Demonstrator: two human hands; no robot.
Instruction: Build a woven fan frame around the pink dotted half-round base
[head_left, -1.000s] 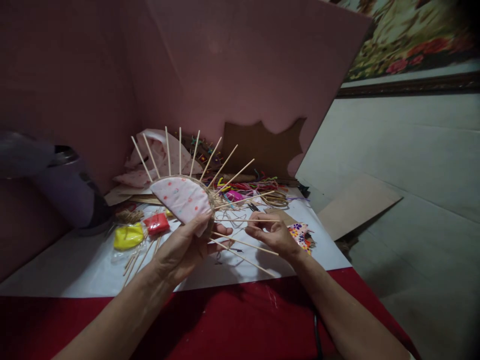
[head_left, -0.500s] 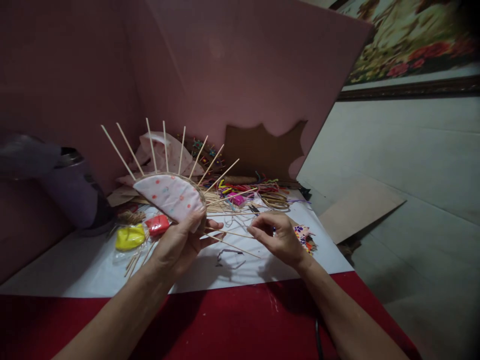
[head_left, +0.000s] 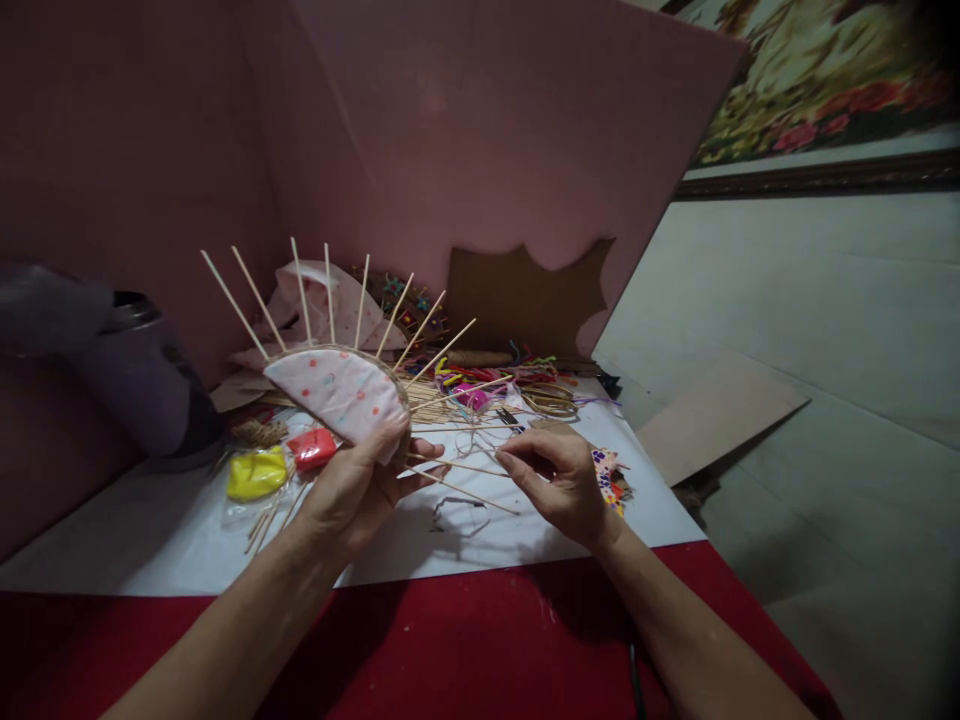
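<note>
"White cloth with coral and blue spots, half-round panel (head_left: 337,390), one piece. How do we enter its condition?"

"Curved edge bound in brown, twine-like; pale sticks (head_left: 234,306) fanned outward round it. Position: raised above the bench (head_left: 172,545), straight edge facing lower left."

"And the grip?"

"Left hand (head_left: 356,490): closed on the panel's lower right end, thumb over the cloth. Right hand (head_left: 559,480): thumb and forefinger narrow, near one stick's tip; whether they pinch it, we cannot tell."

"Surroundings?"

"We list, at left, yellow packet (head_left: 257,473) and red packet (head_left: 312,449), side by side; purple container (head_left: 142,380) beyond. Behind: gold-handled scissors (head_left: 551,400), pink packet (head_left: 471,396), brown card (head_left: 525,300) with a scalloped edge, leaning on the pink board (head_left: 480,150)."

"Obstructions?"

"Two. Fanned sticks cross before the crumpled spotted cloth (head_left: 346,305); the right hand partly hides the flowered piece (head_left: 606,478)."
</note>
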